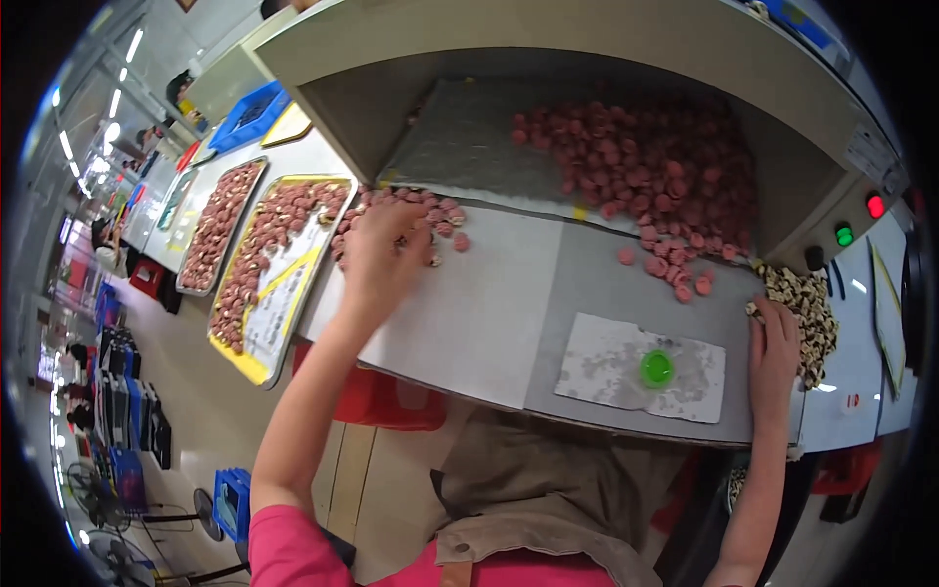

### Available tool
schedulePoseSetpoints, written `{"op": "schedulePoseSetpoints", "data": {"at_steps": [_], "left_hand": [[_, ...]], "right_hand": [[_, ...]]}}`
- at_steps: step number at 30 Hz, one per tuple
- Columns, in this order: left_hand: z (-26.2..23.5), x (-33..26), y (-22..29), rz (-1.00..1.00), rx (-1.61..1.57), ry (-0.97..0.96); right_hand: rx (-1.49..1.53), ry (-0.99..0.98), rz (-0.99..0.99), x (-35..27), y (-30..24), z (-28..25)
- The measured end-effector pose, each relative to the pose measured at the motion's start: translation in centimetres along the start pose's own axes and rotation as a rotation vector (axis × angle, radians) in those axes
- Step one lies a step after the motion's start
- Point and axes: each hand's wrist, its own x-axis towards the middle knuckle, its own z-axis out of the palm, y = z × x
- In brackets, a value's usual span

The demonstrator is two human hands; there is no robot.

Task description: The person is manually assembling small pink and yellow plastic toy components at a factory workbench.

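My left hand (pixel 377 264) is over a heap of ridged pink round pieces (pixel 445 213) at the table's left. Its fingers are bent and apart, slightly blurred, with no piece plainly held. On the right, my right hand (pixel 776 347) is closed, a small cream-and-black piece (pixel 752 308) at its fingertips. It rests beside a pile of similar cream-and-black pieces (pixel 807 313). Between my hands, a small green dish (pixel 656 369) stands on a stained white card (pixel 606 362). A large mound of pink round pieces (pixel 646 161) lies under the hood and spills toward me.
A beige hood (pixel 577 34) overhangs the back of the table (pixel 479 303). Two trays, a near one (pixel 284 293) and a farther one (pixel 223 220), hold pink-and-cream pieces at the left. Red (pixel 875 205) and green (pixel 844 234) lights glow on the hood's right post. A red stool (pixel 386 401) is underneath.
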Motion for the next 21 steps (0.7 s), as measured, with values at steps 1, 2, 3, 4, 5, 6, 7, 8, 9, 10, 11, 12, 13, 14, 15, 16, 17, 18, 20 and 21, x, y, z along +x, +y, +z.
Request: {"op": "schedulePoseSetpoints", "data": {"at_steps": [1,2,3,4,5,6,7,8,9,10,11,12,13,14,15,16,17,18,20,21], "left_hand": [[2.2,1.3,1.9,0.075,-0.041,-0.08],[4.3,2.6,3.2,0.199,-0.057,-0.088],[6.4,3.5,4.7,0.322,-0.079,-0.095],[8.3,3.9,6.5,0.332,-0.103,-0.098],[9.8,4.3,8.3,0.328,-0.237,-0.172],[11.3,4.4,9.5,0.325,-0.376,-0.257],[12.4,4.5,10.0,0.337,-0.4,-0.27],[13.3,4.4,10.2,0.355,-0.345,-0.293],[14.1,4.3,10.6,0.377,-0.295,-0.316],[14.7,4.2,10.9,0.4,-0.243,-0.337],[14.4,4.0,10.9,0.351,-0.247,-0.355],[13.9,3.9,10.5,0.305,-0.253,-0.376],[13.4,3.6,10.6,0.255,-0.252,-0.395],[12.6,3.0,10.7,0.203,-0.248,-0.414],[11.4,2.2,10.8,0.1,-0.352,-0.384],[10.5,1.1,11.0,-0.01,-0.447,-0.36],[9.7,0.5,11.8,0.002,-0.464,-0.374],[8.6,-0.1,12.5,-0.232,-0.643,-0.41],[7.3,-1.5,13.5,-0.476,-0.817,-0.435],[7.0,-2.6,14.3,-0.553,-1.006,-0.447]], "right_hand": [[0.026,-0.018,0.001,0.0,0.1,0.0],[0.047,-0.034,0.004,0.2,0.0,-0.1],[0.063,-0.052,0.008,0.2,0.3,-0.3],[0.04,-0.052,0.018,0.3,0.4,-0.4],[0.064,-0.044,0.029,0.4,0.5,-0.5],[0.084,-0.039,0.05,0.2,0.6,-0.5],[0.105,-0.033,0.07,0.1,0.8,-0.4],[0.085,-0.035,0.087,0.0,0.8,-0.4],[0.14,-0.039,0.127,0.0,0.9,-0.7],[0.196,-0.04,0.166,0.0,1.0,-0.8],[0.233,-0.02,0.183,0.0,1.0,-0.8],[0.266,0.001,0.203,0.1,1.1,-0.7],[0.294,0.045,0.182,0.1,1.4,-0.6],[0.323,0.089,0.157,0.0,1.6,-0.6],[0.294,0.097,0.17,0.1,1.6,-1.1],[0.345,0.089,0.134,0.0,1.4,-1.1],[0.397,0.08,0.095,-0.3,1.3,-1.3],[0.38,0.081,0.105,-0.6,1.1,-1.7],[0.386,-0.017,0.092,-0.8,0.7,-2.3],[0.398,-0.072,0.079,-0.8,0.4,-2.3]]}}
